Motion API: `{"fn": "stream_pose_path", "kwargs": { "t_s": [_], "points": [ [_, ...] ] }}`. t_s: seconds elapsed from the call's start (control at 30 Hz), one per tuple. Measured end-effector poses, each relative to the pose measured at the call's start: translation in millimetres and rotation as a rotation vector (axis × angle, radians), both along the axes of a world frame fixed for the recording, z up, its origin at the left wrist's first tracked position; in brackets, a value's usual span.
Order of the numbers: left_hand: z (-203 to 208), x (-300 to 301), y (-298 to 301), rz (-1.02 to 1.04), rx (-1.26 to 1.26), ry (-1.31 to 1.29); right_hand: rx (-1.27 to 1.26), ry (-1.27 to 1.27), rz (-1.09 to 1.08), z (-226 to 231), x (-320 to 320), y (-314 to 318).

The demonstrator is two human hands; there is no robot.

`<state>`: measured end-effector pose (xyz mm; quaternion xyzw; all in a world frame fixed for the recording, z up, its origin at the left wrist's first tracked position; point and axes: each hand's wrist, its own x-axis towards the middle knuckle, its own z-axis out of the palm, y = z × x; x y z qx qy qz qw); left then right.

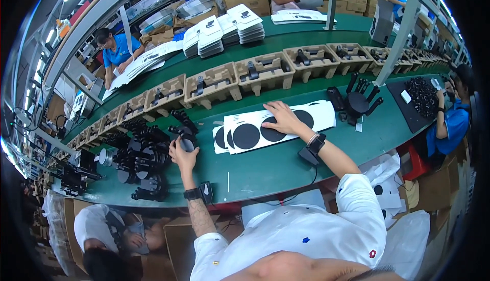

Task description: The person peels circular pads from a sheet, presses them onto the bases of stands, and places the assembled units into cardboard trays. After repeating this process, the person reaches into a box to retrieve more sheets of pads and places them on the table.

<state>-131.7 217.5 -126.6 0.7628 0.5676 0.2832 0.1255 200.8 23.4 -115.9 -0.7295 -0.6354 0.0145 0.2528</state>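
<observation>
White backing sheets [255, 118] at frame centre, under right hand [283, 117], fingers spread; black discs [245, 136] still on, apparently left to use. Left of centre, grips round-based black stand [188, 143] in left hand [182, 157].

Straight ahead of me at twelve o'clock, overlapping sheets [260, 141] lie on the bench [245, 176], with my right hand [283, 118] on top of them. At ten o'clock my left hand [182, 157] is on a part [188, 143], just right of a jumbled pile [144, 154] that reaches toward nine. At one o'clock, right of the sheets, sits a cluster of pieces [357, 103]; past it, toward two, a heap [422, 97] lies on a mat [400, 102], beside a co-worker [451, 128]. Behind the sheets, a row of trays [217, 95] runs from ten to two; behind those, at eleven, stand stacked cards [207, 40].
</observation>
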Motion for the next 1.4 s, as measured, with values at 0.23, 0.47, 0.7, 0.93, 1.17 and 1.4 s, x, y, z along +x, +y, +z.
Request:
{"fn": "stream_pose_path", "kwargs": {
  "t_s": [0.23, 0.47, 0.7, 0.93, 1.17, 1.4],
  "points": [
    [-0.5, -16.0, 8.9, -0.113, 0.117, -0.257, -0.03, 0.002, -0.056, -7.6, -9.3, 5.6],
    [-8.1, -19.5, 24.1, -0.122, 0.203, -0.287, -0.011, 0.007, -0.055, -6.8, -29.3, 16.8],
    [-11.3, -19.3, 33.8, -0.01, 0.193, -0.339, -0.002, 0.039, -0.027, -8.2, -68.2, 41.3],
    [9.7, -6.4, 6.6, 0.23, 0.423, -0.459, 0.274, 0.197, -0.013, -13.0, -81.1, 51.0],
    [42.8, -16.0, -73.8, -0.178, 0.183, -0.931, 0.173, 0.051, 0.177, -13.1, -40.6, 5.2],
    [14.3, 45.7, -91.2, -0.523, -0.511, -1.113, 0.15, -0.039, 0.196, -14.1, -55.5, 9.1]
  ]
}}
